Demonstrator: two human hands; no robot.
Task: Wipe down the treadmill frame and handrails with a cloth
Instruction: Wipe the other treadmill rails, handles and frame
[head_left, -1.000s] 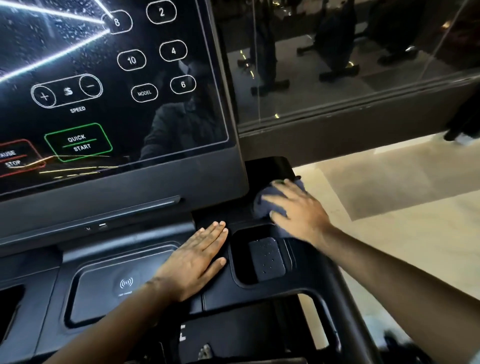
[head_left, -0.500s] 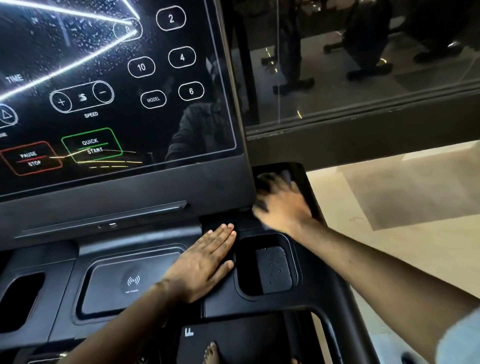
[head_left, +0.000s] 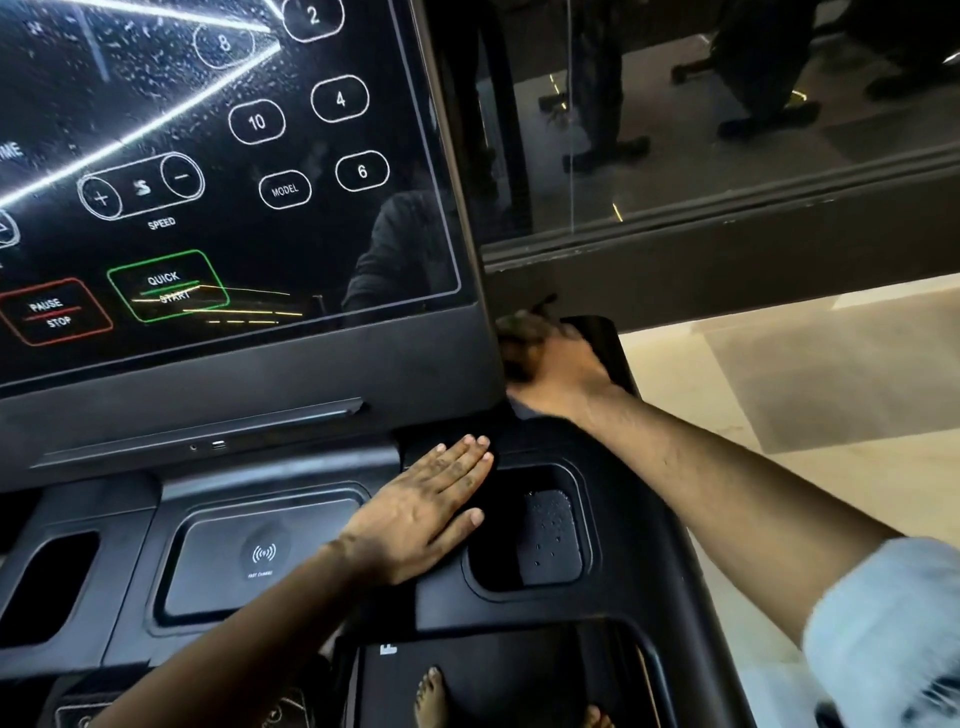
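I face a black treadmill console frame with a large touch screen tilted above it. My right hand is blurred with motion at the frame's top right corner, beside the screen's lower right edge. It presses a dark cloth, mostly hidden beneath the hand, with only a dark edge showing under the wrist. My left hand lies flat, fingers together, on the console deck between the wireless charging pad and the right cup recess.
A glass wall with a dark sill runs behind the treadmill. Beige tiled floor lies to the right. A second recess sits at the console's left. Bare toes show on the belt below.
My right hand has pushed the cloth up and away from the cup recess to the frame's far corner by the screen. My left hand has stayed flat in place.
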